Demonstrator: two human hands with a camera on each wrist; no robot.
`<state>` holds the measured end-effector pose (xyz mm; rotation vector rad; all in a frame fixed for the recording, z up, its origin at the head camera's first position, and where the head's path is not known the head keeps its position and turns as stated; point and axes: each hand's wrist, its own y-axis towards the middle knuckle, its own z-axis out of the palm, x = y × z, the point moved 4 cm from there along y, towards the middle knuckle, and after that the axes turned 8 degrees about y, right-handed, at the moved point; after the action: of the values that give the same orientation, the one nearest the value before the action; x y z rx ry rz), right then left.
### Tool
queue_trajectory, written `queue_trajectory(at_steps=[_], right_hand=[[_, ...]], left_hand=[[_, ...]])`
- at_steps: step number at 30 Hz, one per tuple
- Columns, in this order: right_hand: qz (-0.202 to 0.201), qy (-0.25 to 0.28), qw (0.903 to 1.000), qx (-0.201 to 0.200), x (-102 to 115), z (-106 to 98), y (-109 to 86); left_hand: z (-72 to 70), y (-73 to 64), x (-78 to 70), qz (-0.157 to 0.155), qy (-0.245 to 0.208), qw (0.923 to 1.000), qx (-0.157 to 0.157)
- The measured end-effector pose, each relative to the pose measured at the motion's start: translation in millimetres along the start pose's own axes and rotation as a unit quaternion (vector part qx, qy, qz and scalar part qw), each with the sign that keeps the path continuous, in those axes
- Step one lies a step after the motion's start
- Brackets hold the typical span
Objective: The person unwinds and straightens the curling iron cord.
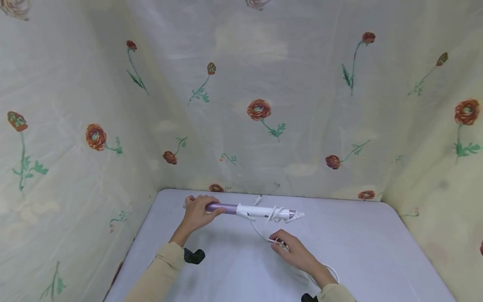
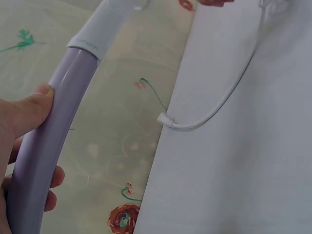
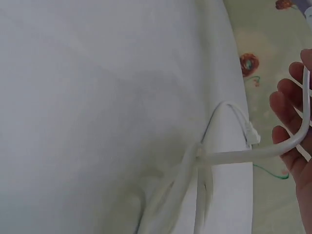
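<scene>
One hand [image 1: 198, 213] grips a wand [image 1: 246, 209], another [image 1: 296, 253] white cord [image 3: 234, 157]

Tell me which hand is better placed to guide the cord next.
Probably the right hand: its fingers hold the cord, and it is nearer the end of the wand with cord looped around it. The left hand is occupied gripping the wand's purple part.

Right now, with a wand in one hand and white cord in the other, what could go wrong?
Loops of white cord round the wand look loose and could slip or tangle if the right hand pulls. The plug lies at the table edge and might slide off. The left hand grips only one end, so a tug could tip the wand.
</scene>
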<state>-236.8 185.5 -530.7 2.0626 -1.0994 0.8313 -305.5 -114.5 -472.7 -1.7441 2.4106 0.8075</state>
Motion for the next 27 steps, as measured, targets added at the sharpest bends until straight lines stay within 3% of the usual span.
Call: queue_trajectory(at_steps=[6,12,14,20,27], right_hand=[[-0.016,0.026,0.9988,-0.038,15,3,-7.3],[0.038,0.083,0.9913,-0.094,24,-2,-15.1],[0.037,0.089,0.9876,-0.124,28,-4,-17.4],[-0.074,0.031,0.9768,-0.199,41,-22,-18.0],[-0.136,-0.042,0.9708,-0.193,59,-53,-8.7]], left_hand=[[0.4,-1.2,-1.3,-0.015,-0.003,0.9999,0.004],[1.6,1.9,-3.2,-0.025,0.006,0.9997,0.000],[1.0,2.4,-4.0,-0.024,0.007,0.9997,-0.003],[2.4,1.5,-5.3,-0.012,0.007,0.9999,-0.003],[5.2,-1.9,-5.4,-0.008,0.004,1.0000,-0.002]])
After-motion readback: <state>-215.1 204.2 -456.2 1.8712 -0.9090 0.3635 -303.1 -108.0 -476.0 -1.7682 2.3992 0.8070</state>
